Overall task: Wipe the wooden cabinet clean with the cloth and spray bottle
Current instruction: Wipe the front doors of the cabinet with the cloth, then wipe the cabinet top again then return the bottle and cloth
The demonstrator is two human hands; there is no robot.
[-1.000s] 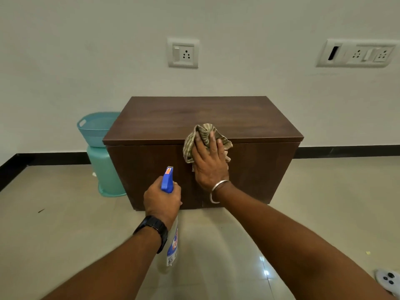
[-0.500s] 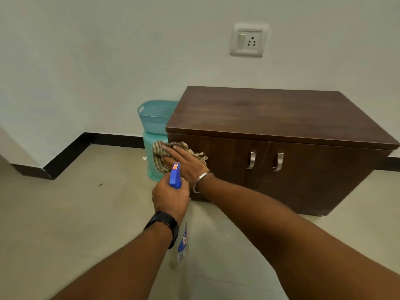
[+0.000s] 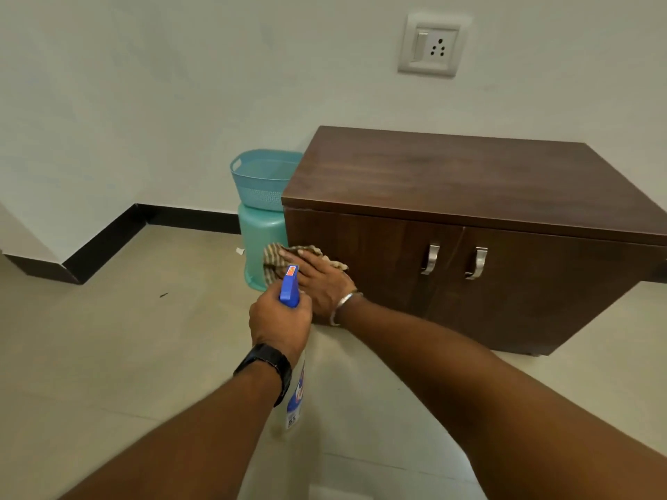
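Cloth (image 3: 271,260) pressed to cabinet (image 3: 469,175) front under flat right hand (image 3: 322,280) — left hand (image 3: 278,321) grips spray bottle (image 3: 290,287).

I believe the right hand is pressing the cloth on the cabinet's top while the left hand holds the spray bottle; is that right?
Not quite. In the head view the right hand presses the cloth against the front of the cabinet, on its left door, not the top. The left hand does hold the spray bottle.
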